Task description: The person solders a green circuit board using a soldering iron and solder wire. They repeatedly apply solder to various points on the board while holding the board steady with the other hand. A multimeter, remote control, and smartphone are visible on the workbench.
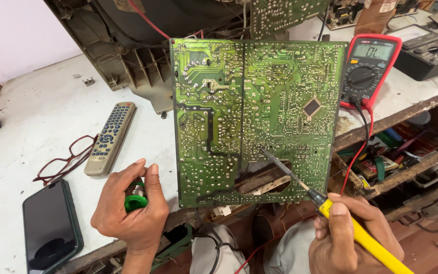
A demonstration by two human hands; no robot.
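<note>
Green circuit board (257,119) upright, solder-dotted — right hand (353,236) fingers gripping yellow soldering iron (366,238), left hand (130,213) fingers gripping green spool (135,199).

1. We get bright, even daylight; the white bench top (36,116) is near blown out at upper left.
2. Shadows are soft, darkest in the shelves (401,162) at right.
3. Mild sheen on the green circuit board (259,116) and a reflection on the phone screen (49,228).
4. Focus is sharp at centre, with slight wide-angle stretch at the edges.
</note>
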